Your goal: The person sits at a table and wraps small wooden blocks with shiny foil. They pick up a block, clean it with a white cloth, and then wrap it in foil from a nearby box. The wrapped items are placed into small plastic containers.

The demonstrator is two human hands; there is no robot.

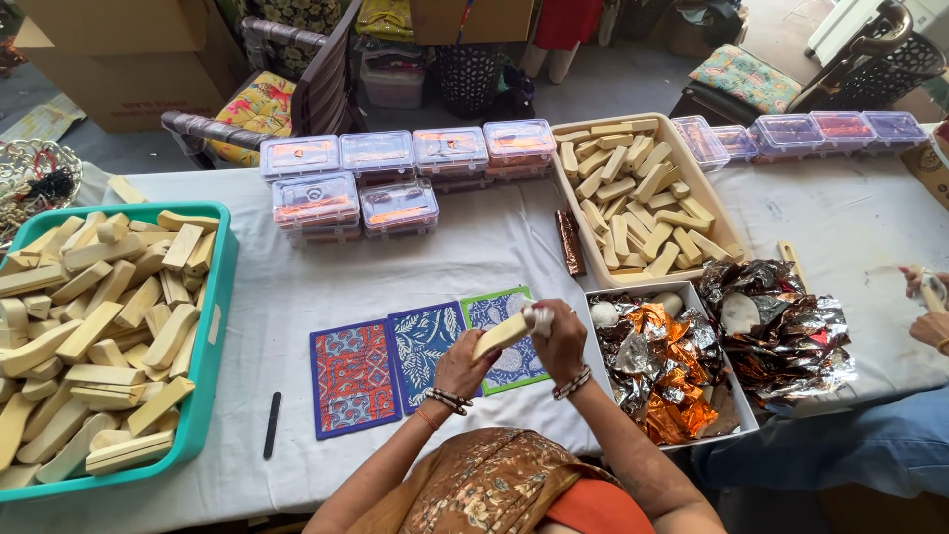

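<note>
Both hands, left hand [461,366] and right hand [560,331], fingers closed around pale bar [502,333] between them.

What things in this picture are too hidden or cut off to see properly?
Head view:
- Pale cream bar: its far end is covered by the right hand and a white wad.
- Left hand: its palm faces away.
- Teal plastic tub: cut by the left edge.
- Another person's hands: cut by the right edge.
- Clear lidded boxes: contents too blurred.

Both hands [514,348] raised together, fingers curled
</note>
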